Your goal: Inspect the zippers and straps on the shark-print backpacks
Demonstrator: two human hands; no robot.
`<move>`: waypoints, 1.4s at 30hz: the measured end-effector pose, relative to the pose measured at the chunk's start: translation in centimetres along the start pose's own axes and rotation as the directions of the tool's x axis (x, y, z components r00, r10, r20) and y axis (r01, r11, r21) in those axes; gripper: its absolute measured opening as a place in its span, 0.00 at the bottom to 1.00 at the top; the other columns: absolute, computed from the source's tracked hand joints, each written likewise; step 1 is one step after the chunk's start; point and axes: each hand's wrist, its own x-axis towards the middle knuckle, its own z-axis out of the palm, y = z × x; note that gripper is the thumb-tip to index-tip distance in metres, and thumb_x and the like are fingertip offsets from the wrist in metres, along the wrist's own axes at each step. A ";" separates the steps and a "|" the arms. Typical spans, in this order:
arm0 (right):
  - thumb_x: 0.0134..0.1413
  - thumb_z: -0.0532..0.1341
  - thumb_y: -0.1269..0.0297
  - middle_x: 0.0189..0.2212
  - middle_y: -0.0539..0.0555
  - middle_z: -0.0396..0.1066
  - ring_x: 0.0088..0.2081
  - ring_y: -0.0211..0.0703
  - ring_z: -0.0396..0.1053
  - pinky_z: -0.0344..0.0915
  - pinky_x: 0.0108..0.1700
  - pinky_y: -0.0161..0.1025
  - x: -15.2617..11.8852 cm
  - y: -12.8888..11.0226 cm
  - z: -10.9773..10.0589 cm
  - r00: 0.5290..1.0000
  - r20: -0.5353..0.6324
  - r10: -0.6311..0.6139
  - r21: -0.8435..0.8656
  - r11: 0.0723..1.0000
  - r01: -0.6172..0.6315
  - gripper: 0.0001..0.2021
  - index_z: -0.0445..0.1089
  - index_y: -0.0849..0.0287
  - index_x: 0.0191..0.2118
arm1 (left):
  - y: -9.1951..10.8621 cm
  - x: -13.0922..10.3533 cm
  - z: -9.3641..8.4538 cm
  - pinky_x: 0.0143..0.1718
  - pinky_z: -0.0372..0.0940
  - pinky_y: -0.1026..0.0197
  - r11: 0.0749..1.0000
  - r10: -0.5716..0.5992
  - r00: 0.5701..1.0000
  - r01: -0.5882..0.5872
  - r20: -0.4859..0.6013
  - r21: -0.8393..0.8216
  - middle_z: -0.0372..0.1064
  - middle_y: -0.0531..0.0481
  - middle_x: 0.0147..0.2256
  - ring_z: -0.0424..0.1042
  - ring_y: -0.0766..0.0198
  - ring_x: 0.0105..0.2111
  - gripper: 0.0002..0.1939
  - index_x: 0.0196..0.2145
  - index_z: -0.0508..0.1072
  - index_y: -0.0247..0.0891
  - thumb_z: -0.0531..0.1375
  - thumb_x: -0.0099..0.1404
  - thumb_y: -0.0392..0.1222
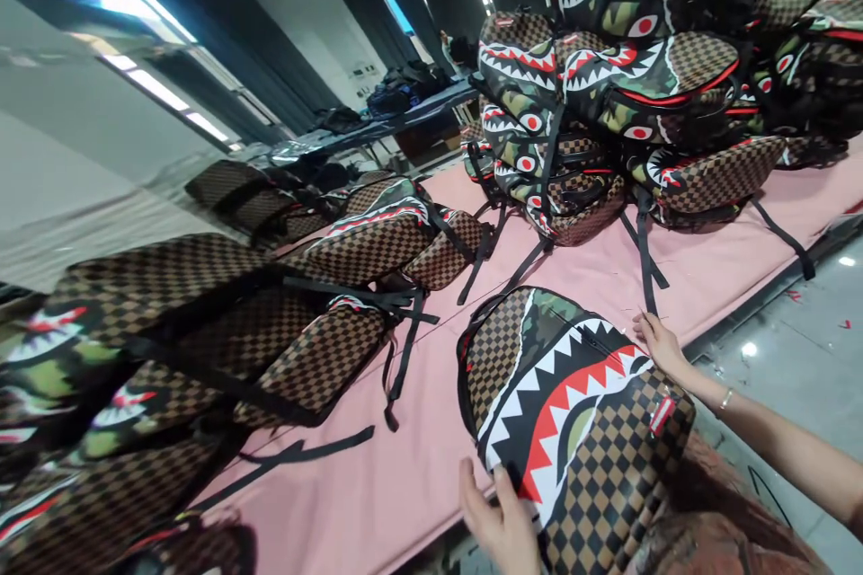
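A backpack (pixel 600 467) with a brown-and-black check, camouflage patches and a red-and-white shark mouth lies tilted at the table's front edge, close to my body. My left hand (pixel 502 521) is at its lower left side, thumb and fingers apart, holding nothing visible. On the opposite side, my right hand (pixel 661 348) reaches past the upper right edge with its fingers loosely stretched out. Whether those fingertips touch the fabric is hard to see. A small red-and-white label (pixel 662 415) sits on the checked part of the bag.
Similar backpacks are stacked high at the back right (pixel 647 72). More bags (pixel 324 350) lie along the left, straps trailing over the pink tabletop (pixel 431 377). Grey floor (pixel 802 350) with scraps shows beyond the table edge. Another table (pixel 418 112) with dark items stands behind.
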 end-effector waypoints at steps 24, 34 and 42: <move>0.54 0.52 0.49 0.17 0.45 0.61 0.20 0.39 0.59 0.55 0.23 0.35 -16.3 -4.6 -8.5 0.977 0.171 0.129 -0.046 0.991 -0.123 0.14 0.64 0.54 0.35 | 15.7 -1.8 13.3 0.49 0.58 0.55 0.826 0.507 0.072 -0.326 0.859 -0.461 0.69 0.44 0.44 0.66 0.60 0.45 0.07 0.28 0.73 0.35 0.56 0.60 0.36; 0.54 0.51 0.51 0.17 0.45 0.64 0.21 0.40 0.62 0.57 0.23 0.35 -17.1 -5.0 -8.9 0.989 0.111 0.098 -0.119 0.989 -0.085 0.12 0.63 0.54 0.34 | 15.4 -3.0 13.6 0.46 0.59 0.54 0.781 0.478 0.010 -0.462 0.878 -0.420 0.68 0.47 0.41 0.64 0.58 0.43 0.04 0.23 0.72 0.37 0.60 0.54 0.36; 0.56 0.50 0.53 0.20 0.47 0.67 0.24 0.42 0.66 0.59 0.26 0.36 -15.1 -5.7 -8.3 0.985 0.171 0.015 -0.107 0.994 0.004 0.11 0.62 0.54 0.34 | 15.2 -2.9 13.4 0.44 0.61 0.57 0.771 0.543 0.029 -0.414 0.839 -0.485 0.68 0.48 0.39 0.66 0.60 0.41 0.04 0.22 0.70 0.36 0.61 0.53 0.33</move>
